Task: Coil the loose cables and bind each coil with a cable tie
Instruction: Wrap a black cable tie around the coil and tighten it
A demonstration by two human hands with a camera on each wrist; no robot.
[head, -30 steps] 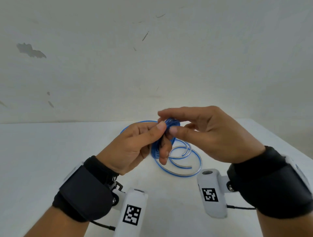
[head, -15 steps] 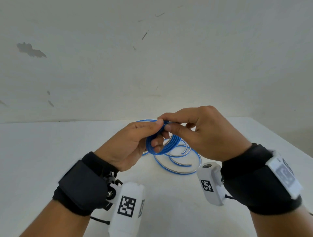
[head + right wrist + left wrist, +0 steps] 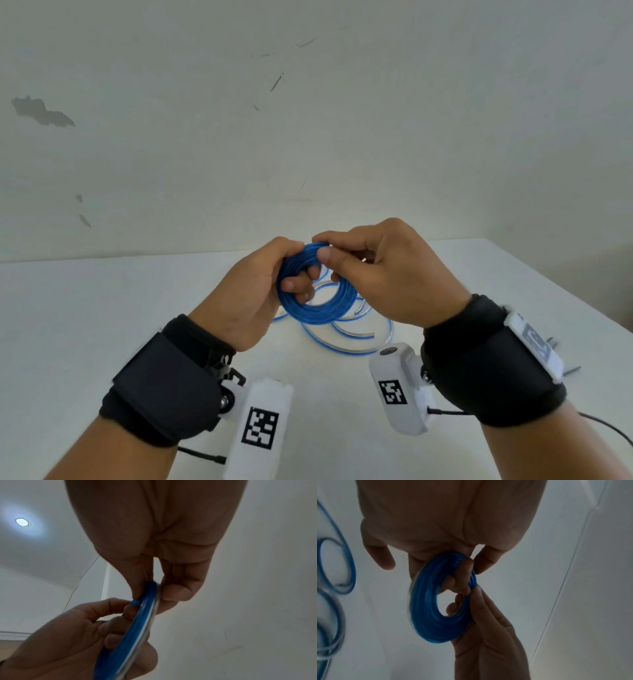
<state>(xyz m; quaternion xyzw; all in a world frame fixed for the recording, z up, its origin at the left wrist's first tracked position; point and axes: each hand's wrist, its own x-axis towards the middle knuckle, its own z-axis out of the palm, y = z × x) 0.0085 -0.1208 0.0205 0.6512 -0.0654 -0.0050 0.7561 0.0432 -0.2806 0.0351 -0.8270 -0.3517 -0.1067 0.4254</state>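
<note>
A tight coil of blue cable (image 3: 310, 308) is held upright above the white table (image 3: 85, 325), its opening facing me. My left hand (image 3: 291, 263) grips the coil's left side, fingers curled through the opening and thumb on top. My right hand (image 3: 322, 246) pinches the top of the coil between thumb and forefinger. The left wrist view shows the coil (image 3: 426, 608) round the left fingers, with the right hand's fingers (image 3: 481, 608) along its edge. In the right wrist view the coil (image 3: 132, 635) is edge-on. The cable's loose loops (image 3: 342, 344) lie on the table below.
More loose blue loops (image 3: 335, 566) show at the left of the left wrist view. Thin dark strips (image 3: 568, 370) lie on the table behind my right wrist. The table's right edge (image 3: 565, 301) runs diagonally close by. A wall (image 3: 308, 137) stands behind.
The coil has turned from edge-on to face me and looks rounder and fuller. Both hands have shifted slightly and my right wrist has rolled outward.
</note>
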